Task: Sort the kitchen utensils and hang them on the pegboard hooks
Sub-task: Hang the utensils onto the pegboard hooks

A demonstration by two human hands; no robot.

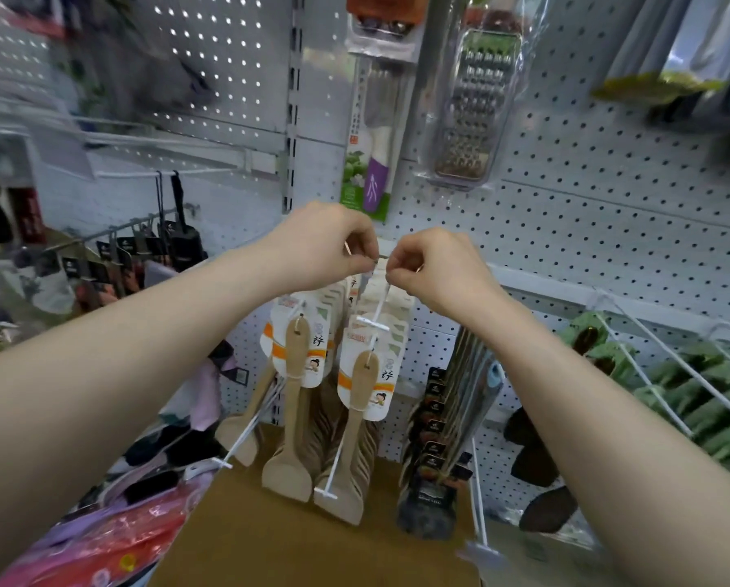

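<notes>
Left hand point(325, 247) and right hand point(435, 269) each grip the spatula cards point(357, 353) in a pinch at the hook point(376, 309), with the wooden spatulas point(342, 480) hanging lengthwise straight below.

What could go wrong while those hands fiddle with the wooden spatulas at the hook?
The left hand pinches at the hook tip and the right hand pinches a thin white tie; with so small a grip, a wooden spatula might slip and fall onto the cardboard box below. The spatula packs hang crowded, so the loose tie could snag a neighbour.
</notes>
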